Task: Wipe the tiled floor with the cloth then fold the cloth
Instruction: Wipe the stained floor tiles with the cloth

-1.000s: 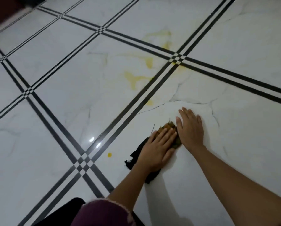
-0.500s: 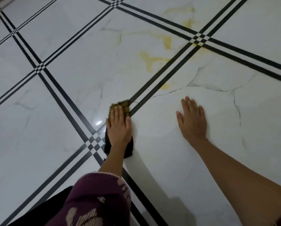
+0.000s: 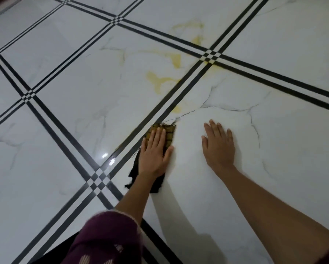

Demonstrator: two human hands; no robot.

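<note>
A person's left hand lies flat on a cloth on the floor, fingers straight and together, pressing down rather than gripping. The cloth sits just below the middle of the frame. Its yellow-brown checked end shows past the fingertips at 12 o'clock, and its black, ragged end trails out under the wrist at 6 o'clock. Its left edge meets a pair of black stripes running diagonally from 7 o'clock to 1 o'clock across the white, marble-veined tiles.

The right hand rests palm-down on bare tile at 3 o'clock of the cloth, near it but not touching. Its fingers are straight and slightly spread, holding nothing, and the bare forearm runs off toward 5 o'clock.

A yellow stain spreads over the tile at 12 o'clock of the cloth, well apart from it. Fainter patches reach toward a crossing of stripes at 1 o'clock. A nearer crossing lies at 8 o'clock of the left hand, with two glare spots between them. A maroon patterned sleeve fills the frame's edge at 6 o'clock.
</note>
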